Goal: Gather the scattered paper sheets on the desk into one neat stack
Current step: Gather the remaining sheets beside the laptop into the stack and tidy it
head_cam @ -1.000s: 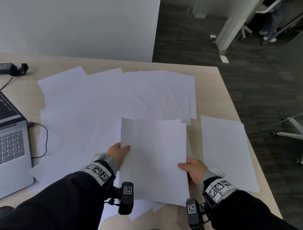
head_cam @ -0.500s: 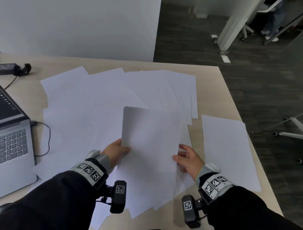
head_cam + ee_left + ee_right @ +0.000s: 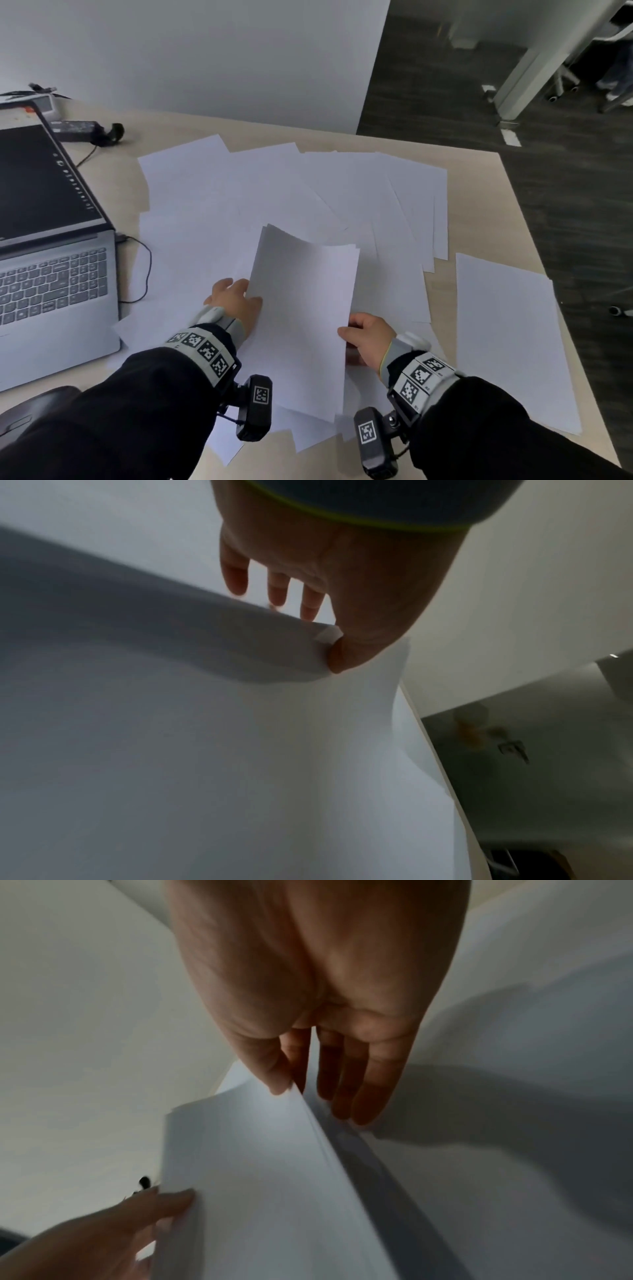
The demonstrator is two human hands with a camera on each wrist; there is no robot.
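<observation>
Between both hands I hold a small bundle of white sheets (image 3: pixel 301 318), raised and tilted above the desk. My left hand (image 3: pixel 236 301) grips its left edge, thumb on top (image 3: pixel 337 656). At the right edge, my right hand (image 3: pixel 366 337) pinches the bundle (image 3: pixel 260 1177) with its thumb against the fingers. Several loose white sheets (image 3: pixel 274 192) lie fanned and overlapping across the desk (image 3: pixel 479 212) behind and under the bundle. One separate sheet (image 3: pixel 510 335) lies alone at the right, near the desk's edge.
An open grey laptop (image 3: pixel 51 274) sits at the left with a black cable (image 3: pixel 144 267) running from its side. A black power adapter (image 3: pixel 85 130) lies at the back left. The desk's right edge drops to dark floor (image 3: pixel 565 205).
The bundle has swung upward and leftward and curled at the top. My right hand let go briefly, then took hold of the right edge again. The camera view has shifted right, showing more laptop.
</observation>
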